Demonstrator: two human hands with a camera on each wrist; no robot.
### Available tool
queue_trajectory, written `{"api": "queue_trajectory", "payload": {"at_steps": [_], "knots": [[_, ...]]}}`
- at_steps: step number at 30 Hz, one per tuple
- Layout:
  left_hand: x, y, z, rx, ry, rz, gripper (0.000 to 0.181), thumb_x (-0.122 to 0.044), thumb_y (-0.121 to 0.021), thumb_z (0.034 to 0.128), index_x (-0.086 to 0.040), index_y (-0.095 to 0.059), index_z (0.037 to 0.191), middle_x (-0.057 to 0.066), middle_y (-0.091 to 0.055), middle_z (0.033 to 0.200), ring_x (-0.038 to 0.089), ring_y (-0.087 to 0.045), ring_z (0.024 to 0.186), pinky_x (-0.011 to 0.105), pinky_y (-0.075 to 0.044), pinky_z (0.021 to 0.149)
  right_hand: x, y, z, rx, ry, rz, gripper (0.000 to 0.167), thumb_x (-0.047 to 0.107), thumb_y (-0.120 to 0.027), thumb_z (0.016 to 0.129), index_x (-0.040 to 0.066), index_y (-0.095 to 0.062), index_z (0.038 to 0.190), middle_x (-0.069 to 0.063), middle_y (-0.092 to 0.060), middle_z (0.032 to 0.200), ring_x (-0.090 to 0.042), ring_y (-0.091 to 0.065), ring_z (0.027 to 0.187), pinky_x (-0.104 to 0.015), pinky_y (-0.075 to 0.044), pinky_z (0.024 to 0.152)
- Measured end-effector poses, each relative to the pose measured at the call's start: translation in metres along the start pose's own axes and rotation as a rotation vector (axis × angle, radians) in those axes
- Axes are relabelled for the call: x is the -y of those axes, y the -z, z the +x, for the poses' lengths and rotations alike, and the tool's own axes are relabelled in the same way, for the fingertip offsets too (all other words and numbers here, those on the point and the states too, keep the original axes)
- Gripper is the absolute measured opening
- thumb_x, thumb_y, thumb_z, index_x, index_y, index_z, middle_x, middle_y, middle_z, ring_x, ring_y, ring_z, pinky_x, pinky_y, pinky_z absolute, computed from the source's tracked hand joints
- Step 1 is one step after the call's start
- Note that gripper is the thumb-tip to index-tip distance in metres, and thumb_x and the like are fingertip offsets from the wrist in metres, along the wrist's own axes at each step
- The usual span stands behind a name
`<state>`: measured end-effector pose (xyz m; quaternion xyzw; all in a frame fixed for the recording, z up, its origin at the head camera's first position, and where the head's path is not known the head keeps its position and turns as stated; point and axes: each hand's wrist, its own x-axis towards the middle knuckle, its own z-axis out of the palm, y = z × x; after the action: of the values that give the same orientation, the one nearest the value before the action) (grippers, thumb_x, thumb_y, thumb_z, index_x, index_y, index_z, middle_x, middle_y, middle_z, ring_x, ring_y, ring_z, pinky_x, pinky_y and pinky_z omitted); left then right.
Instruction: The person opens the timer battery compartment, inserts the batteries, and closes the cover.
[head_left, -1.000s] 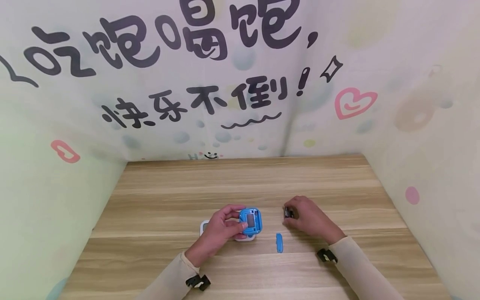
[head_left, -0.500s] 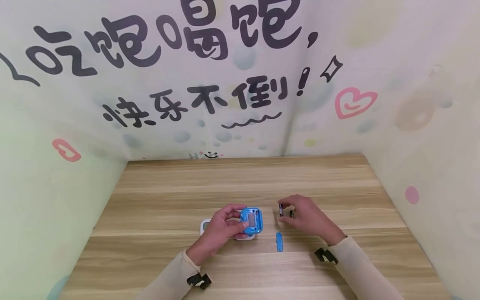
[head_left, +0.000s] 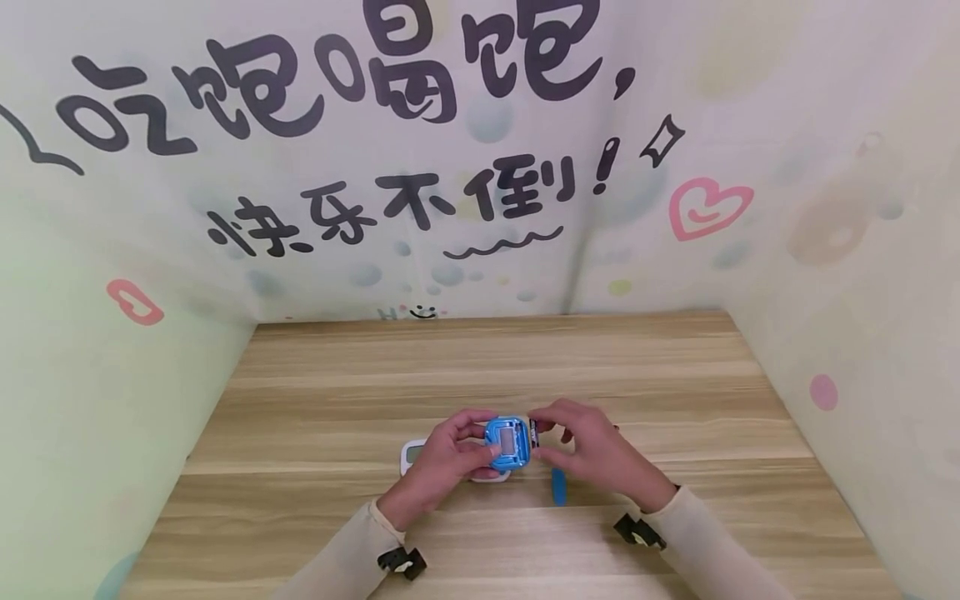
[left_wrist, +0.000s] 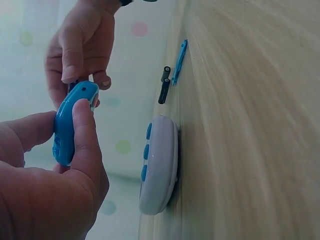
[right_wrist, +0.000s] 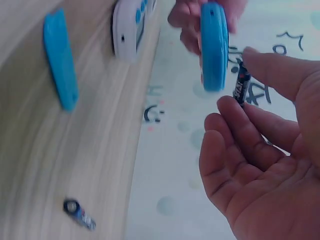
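My left hand [head_left: 438, 462] holds up a small blue electronic device [head_left: 508, 440], thumb on its face, fingers behind. A narrow slot lies open along the device's right side. Thumb and fingertips of my right hand [head_left: 596, 446] pinch a small dark cylindrical battery [right_wrist: 242, 85] by its ends, upright, close beside that slot. Whether battery and device touch, I cannot tell. On the table below, a blue strip-like cover [right_wrist: 61, 60] lies flat, partly hidden by the right hand in the head view.
A white device with blue buttons [left_wrist: 159, 165] lies on the wood-grain table [head_left: 480, 367] beneath my left hand. Dark batteries [left_wrist: 164, 90] lie near the blue cover. Walls with printed lettering [head_left: 412, 200] enclose the table at the back and sides.
My right hand has lifted a battery from the table and carried it left to the blue device. The left hand keeps its hold, shifting slightly right.
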<state>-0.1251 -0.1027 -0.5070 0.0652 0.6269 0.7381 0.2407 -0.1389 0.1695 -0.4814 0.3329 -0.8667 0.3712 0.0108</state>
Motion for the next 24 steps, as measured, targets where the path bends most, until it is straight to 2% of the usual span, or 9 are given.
{"api": "queue_trajectory", "payload": {"at_steps": [5,9,14,18,24], "knots": [[0.0,-0.001,0.0,0.009,0.001,-0.003,0.057,-0.01,-0.075,0.0988,-0.003,-0.05,0.15,0.018,-0.06,0.126,0.021,-0.072,0.102,0.039,-0.069,0.084,0.009,-0.007,-0.003,0.019,0.035,0.008,0.044,0.026,-0.08,0.097,0.01,-0.069,0.136,0.005,-0.068,0.107,-0.017,-0.064,0.096,-0.024,-0.059,0.072],[0.0,-0.002,0.0,0.013,0.003,-0.001,0.058,-0.012,-0.076,0.0987,-0.003,-0.05,0.15,0.017,-0.06,0.127,0.021,-0.073,0.103,0.038,-0.069,0.085,0.012,-0.011,-0.005,0.018,0.058,-0.018,0.045,0.022,-0.08,0.097,0.008,-0.068,0.138,0.0,-0.066,0.107,-0.02,-0.063,0.095,-0.028,-0.059,0.072],[0.001,-0.001,0.001,0.009,0.004,0.0,0.059,-0.011,-0.075,0.0993,-0.004,-0.049,0.151,0.019,-0.059,0.129,0.022,-0.072,0.104,0.038,-0.069,0.085,0.01,-0.016,-0.007,0.008,0.083,-0.067,0.045,0.019,-0.082,0.095,0.006,-0.07,0.137,0.0,-0.064,0.104,-0.012,-0.06,0.093,-0.031,-0.06,0.074],[0.003,-0.001,0.001,0.016,-0.007,-0.006,0.059,-0.01,-0.074,0.0997,-0.003,-0.048,0.152,0.018,-0.059,0.127,0.021,-0.072,0.104,0.038,-0.069,0.085,0.009,-0.018,-0.009,-0.01,0.1,-0.089,0.045,0.02,-0.084,0.093,0.006,-0.072,0.134,0.003,-0.063,0.103,-0.007,-0.055,0.089,-0.026,-0.057,0.072],[0.003,-0.001,0.0,0.02,-0.007,-0.022,0.058,-0.009,-0.074,0.0995,-0.003,-0.048,0.151,0.015,-0.06,0.125,0.021,-0.073,0.102,0.038,-0.069,0.084,0.01,-0.015,-0.01,-0.021,0.065,-0.042,0.05,0.027,-0.085,0.092,0.011,-0.07,0.137,-0.001,-0.066,0.112,-0.018,-0.064,0.095,-0.03,-0.061,0.072]]}}
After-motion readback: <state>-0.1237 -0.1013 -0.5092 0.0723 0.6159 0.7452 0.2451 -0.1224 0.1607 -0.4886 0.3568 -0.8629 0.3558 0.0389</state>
